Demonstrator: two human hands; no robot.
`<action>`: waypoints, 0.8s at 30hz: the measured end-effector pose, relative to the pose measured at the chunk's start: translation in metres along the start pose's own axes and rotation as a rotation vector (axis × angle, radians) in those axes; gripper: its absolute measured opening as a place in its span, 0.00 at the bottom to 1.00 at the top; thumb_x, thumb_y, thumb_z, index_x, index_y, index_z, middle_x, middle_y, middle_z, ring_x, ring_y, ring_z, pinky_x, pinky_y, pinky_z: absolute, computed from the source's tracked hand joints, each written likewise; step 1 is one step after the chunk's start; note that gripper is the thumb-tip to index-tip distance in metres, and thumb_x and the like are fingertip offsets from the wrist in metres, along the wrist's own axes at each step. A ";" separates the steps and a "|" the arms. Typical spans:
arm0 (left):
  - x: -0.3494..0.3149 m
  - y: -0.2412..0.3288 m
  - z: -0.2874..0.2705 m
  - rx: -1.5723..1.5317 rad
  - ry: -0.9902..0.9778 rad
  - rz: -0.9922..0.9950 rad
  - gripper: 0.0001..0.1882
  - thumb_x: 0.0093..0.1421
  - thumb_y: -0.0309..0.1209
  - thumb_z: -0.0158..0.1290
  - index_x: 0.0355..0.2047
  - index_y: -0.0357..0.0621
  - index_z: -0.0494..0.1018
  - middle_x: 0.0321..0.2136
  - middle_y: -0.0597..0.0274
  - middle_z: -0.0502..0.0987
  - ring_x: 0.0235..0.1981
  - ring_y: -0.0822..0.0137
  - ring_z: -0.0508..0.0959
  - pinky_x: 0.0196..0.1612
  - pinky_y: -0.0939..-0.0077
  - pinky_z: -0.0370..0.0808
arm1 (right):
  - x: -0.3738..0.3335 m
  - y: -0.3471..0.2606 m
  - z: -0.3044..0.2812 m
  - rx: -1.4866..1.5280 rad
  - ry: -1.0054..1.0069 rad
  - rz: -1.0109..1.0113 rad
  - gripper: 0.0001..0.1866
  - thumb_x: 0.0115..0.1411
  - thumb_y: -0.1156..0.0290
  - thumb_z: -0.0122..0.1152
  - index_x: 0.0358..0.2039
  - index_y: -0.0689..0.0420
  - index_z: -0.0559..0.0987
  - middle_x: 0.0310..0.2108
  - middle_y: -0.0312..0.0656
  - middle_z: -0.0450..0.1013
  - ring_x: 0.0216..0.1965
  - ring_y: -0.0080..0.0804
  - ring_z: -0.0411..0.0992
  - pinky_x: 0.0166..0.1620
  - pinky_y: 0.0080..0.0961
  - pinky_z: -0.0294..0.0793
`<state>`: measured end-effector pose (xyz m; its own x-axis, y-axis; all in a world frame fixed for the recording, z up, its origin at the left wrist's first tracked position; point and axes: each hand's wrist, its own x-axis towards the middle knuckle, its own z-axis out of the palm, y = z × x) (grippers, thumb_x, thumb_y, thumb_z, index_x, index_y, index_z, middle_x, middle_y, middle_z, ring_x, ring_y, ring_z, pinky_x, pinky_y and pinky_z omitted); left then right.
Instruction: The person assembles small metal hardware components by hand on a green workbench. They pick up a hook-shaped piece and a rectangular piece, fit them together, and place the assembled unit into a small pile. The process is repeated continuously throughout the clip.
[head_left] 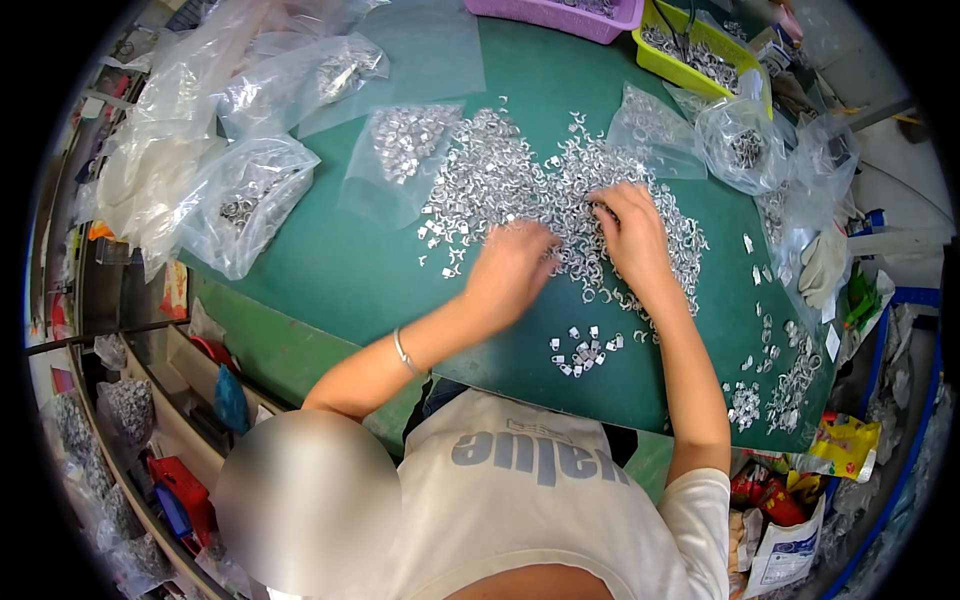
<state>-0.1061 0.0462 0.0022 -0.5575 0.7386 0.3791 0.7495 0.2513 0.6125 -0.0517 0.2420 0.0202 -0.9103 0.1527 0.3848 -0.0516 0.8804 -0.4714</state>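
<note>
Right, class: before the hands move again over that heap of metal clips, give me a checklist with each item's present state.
1. Both hands on the heap of small silver metal clips: left hand and right hand rest on it: ok.
2. Clips all on the green table: ok.
3. Sorted little group of clips apart from the heap: ok.
4. Clip pinched between fingers: cannot tell.
5. Clear plastic bag of clips touches the heap's edge: not ok.
</note>
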 end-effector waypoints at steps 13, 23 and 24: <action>0.019 -0.022 -0.011 0.157 0.026 -0.059 0.10 0.54 0.26 0.59 0.39 0.45 0.77 0.35 0.64 0.73 0.40 0.61 0.72 0.43 0.65 0.61 | -0.016 -0.010 -0.015 0.309 -0.068 0.268 0.03 0.50 0.78 0.64 0.27 0.60 0.78 0.27 0.40 0.75 0.32 0.39 0.70 0.39 0.33 0.69; 0.014 -0.034 -0.012 0.187 -0.050 0.007 0.08 0.53 0.26 0.59 0.35 0.44 0.76 0.34 0.62 0.71 0.40 0.60 0.71 0.41 0.64 0.61 | -0.043 -0.039 -0.019 0.290 -0.242 0.177 0.03 0.49 0.78 0.65 0.26 0.61 0.80 0.26 0.43 0.75 0.34 0.44 0.71 0.42 0.35 0.70; 0.015 -0.032 -0.014 0.168 -0.057 -0.006 0.08 0.52 0.26 0.60 0.34 0.44 0.76 0.34 0.61 0.71 0.40 0.59 0.72 0.41 0.64 0.61 | -0.031 -0.040 -0.017 0.240 -0.162 0.130 0.05 0.49 0.79 0.65 0.29 0.60 0.80 0.28 0.42 0.74 0.36 0.43 0.70 0.42 0.35 0.69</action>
<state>-0.1433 0.0403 -0.0023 -0.5447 0.7696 0.3332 0.7979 0.3534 0.4883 -0.0145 0.2102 0.0407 -0.9681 0.1669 0.1868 -0.0082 0.7242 -0.6896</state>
